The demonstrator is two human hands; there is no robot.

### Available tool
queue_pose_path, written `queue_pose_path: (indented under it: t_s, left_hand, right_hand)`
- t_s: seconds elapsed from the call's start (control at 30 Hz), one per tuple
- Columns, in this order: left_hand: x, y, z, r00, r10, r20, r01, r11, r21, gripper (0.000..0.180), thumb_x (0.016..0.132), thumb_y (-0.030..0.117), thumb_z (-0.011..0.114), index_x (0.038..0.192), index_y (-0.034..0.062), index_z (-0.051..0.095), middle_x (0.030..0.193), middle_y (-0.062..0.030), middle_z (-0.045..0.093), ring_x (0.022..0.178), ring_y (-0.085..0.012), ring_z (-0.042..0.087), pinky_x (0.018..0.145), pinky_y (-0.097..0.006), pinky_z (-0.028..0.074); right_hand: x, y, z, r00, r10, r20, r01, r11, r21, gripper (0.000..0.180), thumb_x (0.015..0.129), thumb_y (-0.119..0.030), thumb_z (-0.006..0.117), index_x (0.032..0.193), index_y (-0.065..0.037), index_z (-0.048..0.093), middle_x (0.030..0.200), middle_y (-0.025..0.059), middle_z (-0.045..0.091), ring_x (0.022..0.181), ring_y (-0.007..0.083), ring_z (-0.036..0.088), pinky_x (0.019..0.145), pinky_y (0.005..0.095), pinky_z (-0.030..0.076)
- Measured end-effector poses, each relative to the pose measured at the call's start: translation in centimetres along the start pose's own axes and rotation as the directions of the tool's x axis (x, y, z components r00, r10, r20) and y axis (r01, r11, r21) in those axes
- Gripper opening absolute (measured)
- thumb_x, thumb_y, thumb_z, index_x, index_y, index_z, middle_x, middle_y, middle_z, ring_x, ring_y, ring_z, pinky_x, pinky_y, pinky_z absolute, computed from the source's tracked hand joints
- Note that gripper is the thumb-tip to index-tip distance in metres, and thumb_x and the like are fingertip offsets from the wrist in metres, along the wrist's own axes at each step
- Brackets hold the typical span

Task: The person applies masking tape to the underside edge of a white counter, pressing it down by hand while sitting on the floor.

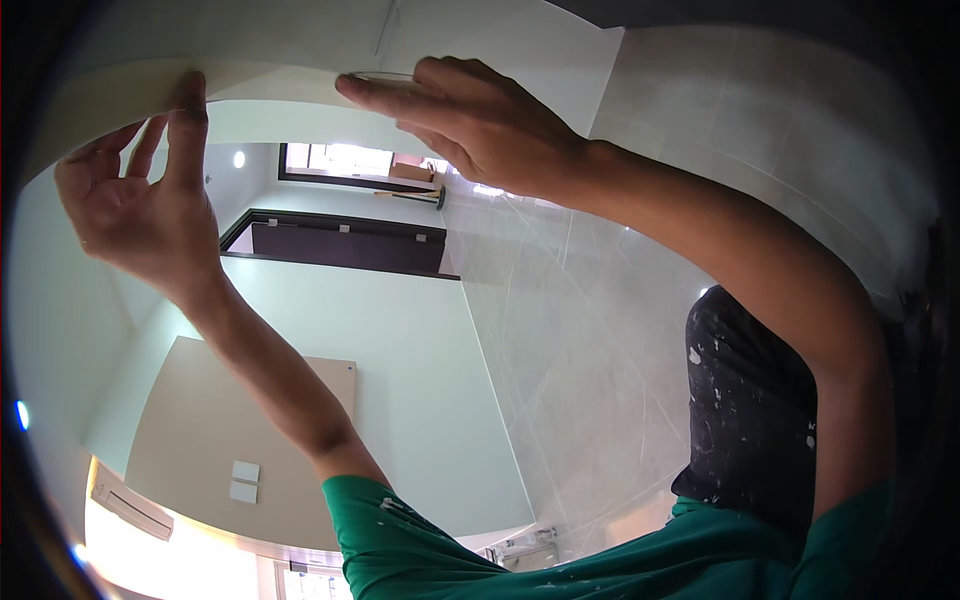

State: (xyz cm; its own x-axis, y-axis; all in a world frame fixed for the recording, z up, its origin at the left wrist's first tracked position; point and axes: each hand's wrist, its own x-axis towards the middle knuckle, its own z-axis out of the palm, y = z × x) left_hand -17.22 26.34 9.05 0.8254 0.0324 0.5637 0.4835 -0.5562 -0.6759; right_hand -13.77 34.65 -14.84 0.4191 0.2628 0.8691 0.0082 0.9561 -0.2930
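A cream, curved strip or sheet edge (270, 82) runs across the upper left, in front of a pale wall surface (480, 35). My left hand (150, 200) is raised to it; thumb and fingers close on its lower edge. Farther right, my right hand (490, 125) reaches level with the strip's right end, palm turned down and fingers pointing left. Between its upper fingers shows a small pale object with a thin curved rim (385, 76), mostly hidden by the fingers. What it is I cannot make out.
Grey tiled floor (560, 330) spreads below my right arm. Beyond stand a dark-framed doorway (345, 245), a window opening with a cardboard box (410, 172), and a beige wall panel (210, 400) with two white plates. An air conditioner (130, 505) hangs at lower left. My paint-spotted dark trousers (745, 400) show.
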Motion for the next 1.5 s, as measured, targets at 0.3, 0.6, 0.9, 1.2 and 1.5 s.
queue_pose_path:
  t_s: [0.3, 0.6, 0.9, 1.2, 1.5]
  left_hand:
    - [-0.1, -0.6, -0.5, 0.998, 0.044, -0.034, -0.046, 0.997, -0.055, 0.043, 0.071, 0.001, 0.092, 0.106, -0.0063, 0.068, 0.100, -0.0131, 0.074, 0.092, -0.0227, 0.075, 0.080, -0.040, 0.066]
    - [0.0, -0.2, -0.9, 0.993, -0.109, -0.034, 0.101, 0.976, -0.195, 0.037, 0.069, 0.002, 0.093, 0.098, -0.0083, 0.071, 0.094, -0.0145, 0.075, 0.088, -0.0225, 0.074, 0.077, -0.039, 0.066]
    - [-0.1, -0.9, -0.7, 0.994, -0.097, -0.045, 0.089, 0.982, -0.170, 0.035, 0.069, 0.002, 0.093, 0.095, -0.0077, 0.072, 0.093, -0.0146, 0.075, 0.087, -0.0225, 0.075, 0.076, -0.038, 0.067]
    - [0.0, -1.2, -1.4, 0.985, -0.175, -0.011, 0.169, 0.965, -0.201, 0.036, 0.085, 0.014, 0.067, 0.113, -0.0074, 0.065, 0.110, -0.0225, 0.069, 0.104, -0.0353, 0.069, 0.086, -0.050, 0.062]
    - [0.2, -0.8, -1.4, 0.951, -0.308, 0.010, 0.304, 0.936, -0.177, 0.051, 0.103, 0.029, 0.038, 0.133, -0.0072, 0.058, 0.130, -0.0315, 0.062, 0.122, -0.0496, 0.061, 0.098, -0.064, 0.055]
  right_hand:
    - [-1.0, 2.6, 2.8, 0.989, -0.143, -0.048, 0.143, 0.990, -0.013, 0.075, 0.088, 0.003, 0.072, 0.151, -0.032, 0.051, 0.086, 0.0063, 0.050, 0.075, 0.0214, 0.050, 0.073, 0.0381, 0.053]
    - [3.4, 0.9, 4.6, 0.999, -0.043, -0.019, 0.043, 0.999, 0.008, 0.059, 0.095, -0.005, 0.067, 0.149, -0.027, 0.054, 0.087, 0.0063, 0.055, 0.079, 0.0204, 0.055, 0.071, 0.0396, 0.052]
    - [3.6, 0.7, 4.8, 0.997, 0.041, 0.060, -0.046, 0.995, 0.094, 0.047, 0.098, -0.008, 0.060, 0.144, -0.018, 0.059, 0.093, 0.0116, 0.062, 0.091, 0.0267, 0.060, 0.083, 0.0432, 0.052]
    - [4.0, 1.0, 5.5, 1.000, -0.013, -0.026, 0.015, 0.998, 0.059, 0.054, 0.097, -0.005, 0.065, 0.148, -0.022, 0.056, 0.079, 0.0074, 0.053, 0.073, 0.0201, 0.052, 0.070, 0.0410, 0.050]
    - [4.2, 0.2, 4.9, 0.992, 0.058, 0.111, -0.073, 0.989, 0.132, 0.043, 0.102, -0.004, 0.053, 0.143, -0.015, 0.060, 0.097, 0.0188, 0.066, 0.094, 0.0322, 0.065, 0.090, 0.0457, 0.053]
